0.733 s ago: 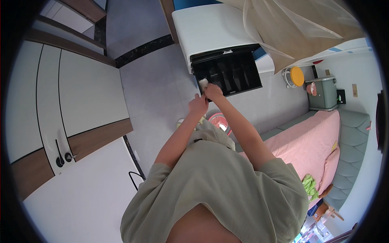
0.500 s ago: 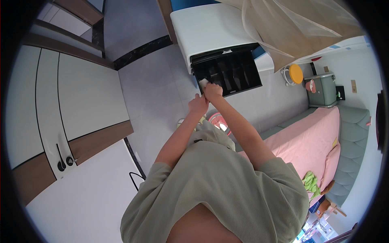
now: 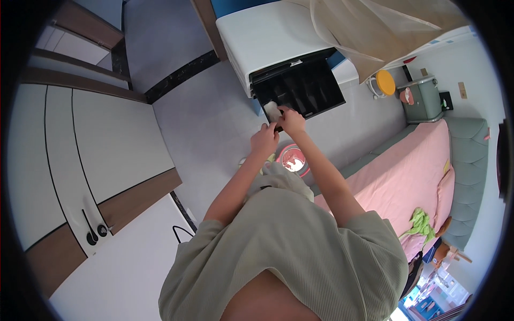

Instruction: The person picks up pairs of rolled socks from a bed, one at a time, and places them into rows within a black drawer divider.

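A black drawer-like tray (image 3: 313,88) with ridges inside juts out from the front of a white cabinet-like unit (image 3: 267,35). At its near left corner my left hand (image 3: 264,140) is closed, its fingertips against the tray's edge. My right hand (image 3: 292,122) is just beside it, over the front edge, with the fingers bent around a small white cloth (image 3: 272,110). The cloth lies against the inside of the corner. My fingers partly cover it, and the fingertips' exact hold is too small to see.
A pink-rimmed basin (image 3: 293,159) is on the grey floor below my right forearm. To the right are a bed with a pink sheet (image 3: 396,171), a yellow-topped stool (image 3: 385,83) and a grey-green nightstand (image 3: 420,99). A beige curtain (image 3: 385,32) hangs beside the unit; a white door (image 3: 123,128) is left.
My right hand has shifted slightly right, away from the left hand, and more of the white cloth shows. My left hand stays by the corner. The whole view has turned a little.
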`<action>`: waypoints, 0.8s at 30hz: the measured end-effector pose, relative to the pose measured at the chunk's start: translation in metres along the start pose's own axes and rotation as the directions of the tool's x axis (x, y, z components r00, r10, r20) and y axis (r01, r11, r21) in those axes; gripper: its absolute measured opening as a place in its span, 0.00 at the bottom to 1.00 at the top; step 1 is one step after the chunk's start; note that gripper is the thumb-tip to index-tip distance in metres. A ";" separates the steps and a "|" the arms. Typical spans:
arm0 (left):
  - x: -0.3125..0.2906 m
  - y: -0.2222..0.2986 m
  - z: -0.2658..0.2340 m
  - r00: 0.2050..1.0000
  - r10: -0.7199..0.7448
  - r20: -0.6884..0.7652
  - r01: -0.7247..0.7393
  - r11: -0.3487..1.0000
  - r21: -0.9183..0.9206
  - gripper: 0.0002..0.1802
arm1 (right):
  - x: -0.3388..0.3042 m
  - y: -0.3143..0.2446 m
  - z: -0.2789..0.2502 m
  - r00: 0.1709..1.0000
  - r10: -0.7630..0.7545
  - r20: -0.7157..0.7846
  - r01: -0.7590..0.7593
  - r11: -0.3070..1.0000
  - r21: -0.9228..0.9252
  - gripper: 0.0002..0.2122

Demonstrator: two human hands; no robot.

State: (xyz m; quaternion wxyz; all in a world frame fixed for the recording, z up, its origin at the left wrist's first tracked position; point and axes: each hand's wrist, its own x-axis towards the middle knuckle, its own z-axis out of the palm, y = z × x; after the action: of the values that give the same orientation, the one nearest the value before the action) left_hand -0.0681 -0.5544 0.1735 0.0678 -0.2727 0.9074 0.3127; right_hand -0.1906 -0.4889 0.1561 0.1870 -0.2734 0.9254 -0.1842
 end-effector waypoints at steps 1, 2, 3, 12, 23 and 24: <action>-0.004 -0.001 -0.004 0.999 -0.001 -0.039 -0.001 0.999 -0.047 0.19 | -0.005 0.004 -0.002 1.000 0.002 0.002 -0.002 0.999 0.044 0.16; -0.008 -0.005 -0.005 0.999 0.008 -0.037 -0.010 0.999 -0.040 0.19 | -0.010 0.005 -0.004 1.000 0.009 -0.006 -0.008 0.999 0.050 0.16; -0.012 -0.010 -0.008 0.997 0.000 -0.079 -0.008 0.995 -0.096 0.18 | -0.017 0.006 -0.006 1.000 -0.009 -0.019 0.011 0.994 0.108 0.16; -0.036 -0.020 -0.040 0.975 0.141 -0.172 -0.171 0.969 -0.179 0.17 | -0.089 0.000 -0.007 0.991 0.054 -0.119 0.011 0.871 0.492 0.10; -0.063 -0.037 -0.042 0.962 0.262 -0.074 -0.272 0.943 -0.194 0.15 | -0.169 -0.016 -0.006 0.970 0.123 -0.211 0.032 0.792 0.610 0.12; -0.065 -0.037 -0.041 0.960 0.277 -0.050 -0.281 0.935 -0.215 0.15 | -0.177 -0.014 -0.007 0.961 0.147 -0.232 0.029 0.786 0.617 0.12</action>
State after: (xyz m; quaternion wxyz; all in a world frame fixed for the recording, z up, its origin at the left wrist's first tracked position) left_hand 0.0084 -0.5744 0.2058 -0.0163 -0.1500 0.8972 0.4151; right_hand -0.0492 -0.3962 0.2116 0.1445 -0.1409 0.8396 -0.5044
